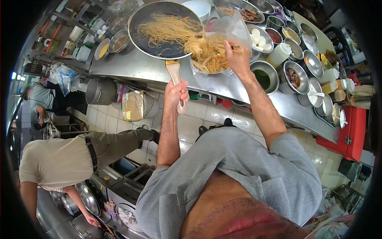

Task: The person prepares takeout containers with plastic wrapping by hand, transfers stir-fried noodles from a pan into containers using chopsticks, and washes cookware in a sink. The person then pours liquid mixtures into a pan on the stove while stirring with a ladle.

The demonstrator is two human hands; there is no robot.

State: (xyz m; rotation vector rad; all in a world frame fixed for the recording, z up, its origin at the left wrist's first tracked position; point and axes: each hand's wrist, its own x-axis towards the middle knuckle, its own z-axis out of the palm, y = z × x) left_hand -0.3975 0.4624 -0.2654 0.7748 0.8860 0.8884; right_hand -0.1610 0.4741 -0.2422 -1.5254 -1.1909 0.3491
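Observation:
My left hand (pixel 176 95) is wrapped round the pale handle of a dark frying pan (pixel 143 46). The pan is tilted at the counter's edge, and thin noodles (pixel 167 30) spread across it and hang over its right rim. Just right of the pan, a plastic-lined container (pixel 195 68) is heaped with noodles and vegetable strips (pixel 213 59). Over this heap my right hand (pixel 238 57) is closed on thin wooden chopsticks (pixel 223 44), whose tips are lost among the noodles. Clear plastic (pixel 234 28) stands up behind that hand.
On the steel counter (pixel 127 65), to the right, stand a bowl of peeled eggs (pixel 260 40), a bowl of green liquid (pixel 264 77), a squeeze bottle (pixel 278 55) and several sauce bowls. Metal bowls (pixel 118 41) sit left of the pan. Behind on the left, a co-worker (pixel 59 159) leans over a stove.

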